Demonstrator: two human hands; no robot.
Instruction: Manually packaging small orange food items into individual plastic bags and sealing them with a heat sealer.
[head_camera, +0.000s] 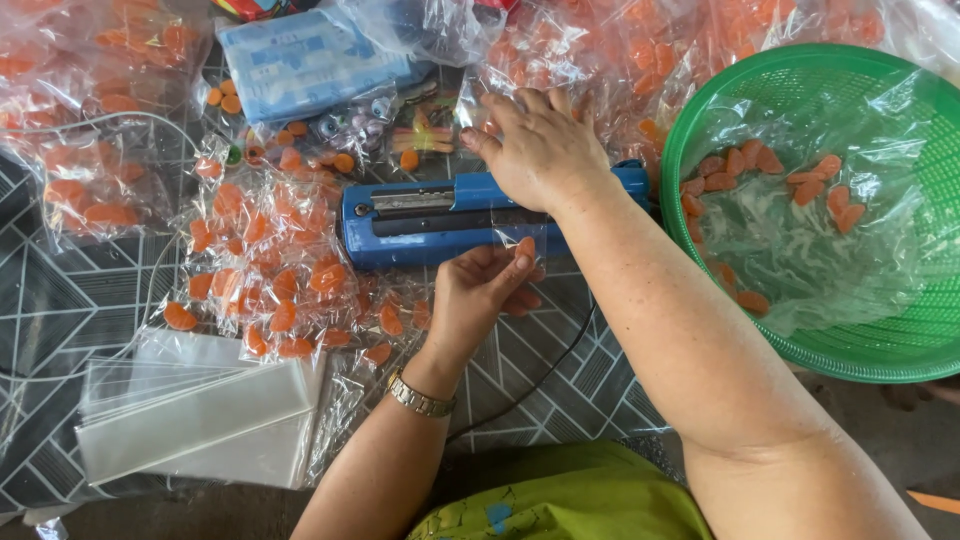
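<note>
Green plastic basket (690, 150), right edge of the mat: round, perforated, lined with clear film (850, 260); loose orange candies (760, 165) scattered inside, mostly along its upper left.

Stack of empty clear bags (190, 410), lower left corner: flat, overlapping.

Filled clear packets of orange candies (270, 260), left of centre: heaped; further packets (90, 190) at the left edge and along the far edge.

Pale blue flat pack (300, 60), far edge, centre-left: wrapped in clear film.

Loose orange candy (180, 318), left side, on bare mat.

Patterned mat (50, 300): grey, with white geometric lines.

Black cord (540, 375), near centre.
</note>
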